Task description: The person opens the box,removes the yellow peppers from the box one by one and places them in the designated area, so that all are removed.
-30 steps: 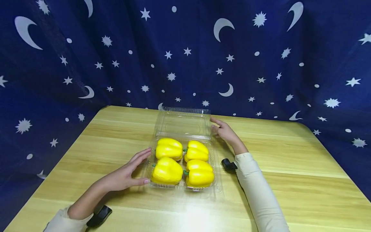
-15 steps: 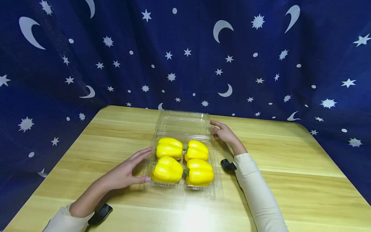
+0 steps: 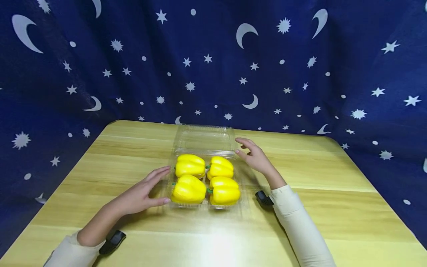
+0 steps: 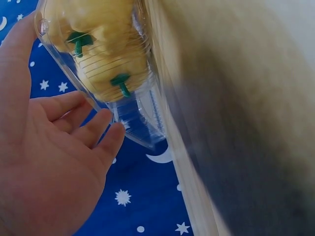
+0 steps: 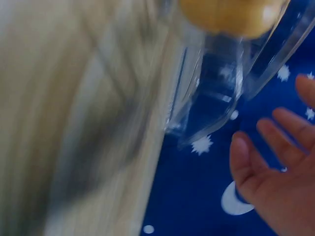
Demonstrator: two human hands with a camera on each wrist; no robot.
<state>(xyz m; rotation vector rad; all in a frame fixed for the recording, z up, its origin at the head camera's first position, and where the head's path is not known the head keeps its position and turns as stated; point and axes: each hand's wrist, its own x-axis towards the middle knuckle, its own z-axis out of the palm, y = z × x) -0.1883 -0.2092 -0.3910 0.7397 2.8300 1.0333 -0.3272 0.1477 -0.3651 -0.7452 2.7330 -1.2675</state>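
A clear plastic clamshell container (image 3: 243,185) lies on the table with its lid (image 3: 205,139) folded back. Several yellow bell peppers (image 3: 189,189) with green stems sit in its base, in two rows. My left hand (image 3: 141,194) is at the container's left side, thumb and fingers spread along the edge. In the left wrist view the left fingertips (image 4: 106,118) are at the plastic wall. My right hand (image 3: 255,157) is beside the lid's right edge, holding nothing. A gap shows between the right fingers (image 5: 283,137) and the plastic in the right wrist view.
A light wooden table (image 3: 333,207) extends all around the container. Behind it hangs a dark blue curtain (image 3: 153,40) with white moons and stars. Black wrist devices (image 3: 112,243) sit under both forearms.
My right hand has drawn away from the lid's edge, its fingers spreading. The left hand stays by the container's side. The head view has shifted slightly.
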